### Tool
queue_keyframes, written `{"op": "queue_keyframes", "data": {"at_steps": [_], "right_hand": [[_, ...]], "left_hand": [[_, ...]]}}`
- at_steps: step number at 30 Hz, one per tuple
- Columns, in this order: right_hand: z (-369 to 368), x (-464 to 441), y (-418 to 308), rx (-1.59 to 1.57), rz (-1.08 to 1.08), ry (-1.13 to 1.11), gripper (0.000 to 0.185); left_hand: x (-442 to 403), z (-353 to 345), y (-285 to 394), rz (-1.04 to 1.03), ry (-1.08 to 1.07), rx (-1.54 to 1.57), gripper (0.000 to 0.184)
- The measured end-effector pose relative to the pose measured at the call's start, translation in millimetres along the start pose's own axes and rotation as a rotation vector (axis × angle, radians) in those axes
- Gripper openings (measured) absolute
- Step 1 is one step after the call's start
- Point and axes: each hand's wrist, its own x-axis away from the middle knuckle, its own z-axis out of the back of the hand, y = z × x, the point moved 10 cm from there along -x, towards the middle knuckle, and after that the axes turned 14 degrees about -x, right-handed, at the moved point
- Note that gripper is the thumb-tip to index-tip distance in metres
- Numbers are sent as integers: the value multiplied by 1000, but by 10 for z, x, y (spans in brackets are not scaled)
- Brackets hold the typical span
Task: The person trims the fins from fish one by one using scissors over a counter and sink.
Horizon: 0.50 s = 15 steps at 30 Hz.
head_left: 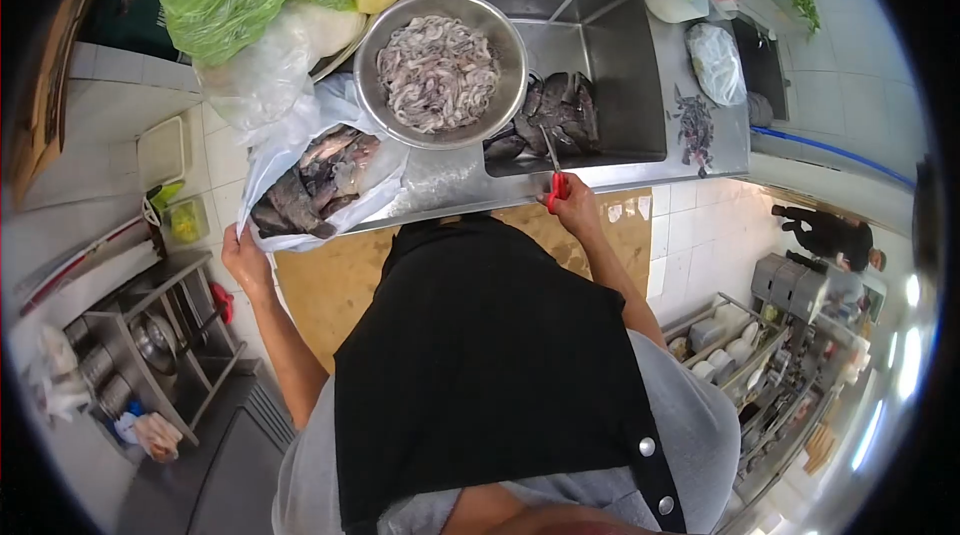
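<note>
By sink, right grip round scissors

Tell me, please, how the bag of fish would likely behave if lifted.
The bag would probably sag, its thin sides being creased. The fish piled inside likely make it heavy. They may slip out, since they look wet and its mouth gapes.

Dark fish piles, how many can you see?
2: one pile is in the white bag at the left hand, the other in the sink by the scissors. More could be hidden.
</note>
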Motion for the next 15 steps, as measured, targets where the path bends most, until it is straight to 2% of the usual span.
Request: {"op": "queue_keyframes", "data": {"at_steps": [2, 3, 4, 6, 7, 8, 9, 10, 11, 12, 13, 14, 15], "right_hand": [[-58, 104, 59, -23, -44, -2, 56], [-35, 176, -75, -43, -96, -15, 55], [-48, 229, -177, -144, -117, -25, 50], [97, 252, -98, 35, -36, 61, 51], [136, 301, -218, 44, -4, 93, 56], [120, 308, -217, 37, 2, 86, 56], [130, 313, -159, 47, -53, 74, 61], [146, 304, -111, 56, -105, 66, 65], [129, 286, -96, 35, -80, 69, 67], [119, 299, -179, 26, -74, 76, 67], [96, 316, -314, 14, -76, 79, 66], [72, 331, -385, 0, -79, 84, 65], [55, 343, -367, -13, -74, 96, 65]], "left_hand": [[41, -172, -322, 256, -306, 199, 18], [-25, -136, -413, 216, -278, 27, 18], [-64, 137, -18, -18, -77, -300, 13], [43, 520, 965, -352, 262, -302, 30], [51, 549, 1198, -416, 301, -253, 34], [74, 437, 1349, -429, 187, -99, 26], [91, 40, 1355, -296, -153, 46, 17], [208, -200, 1675, -477, -265, 26, 9], [315, -549, 1811, -571, -456, -66, 12], [362, -878, 1828, -697, -523, -183, 20], [312, -1127, 1810, -744, -497, -353, 29], [232, -1219, 1877, -760, -487, -356, 29], [116, -1329, 1861, -682, -523, -446, 34]]}}
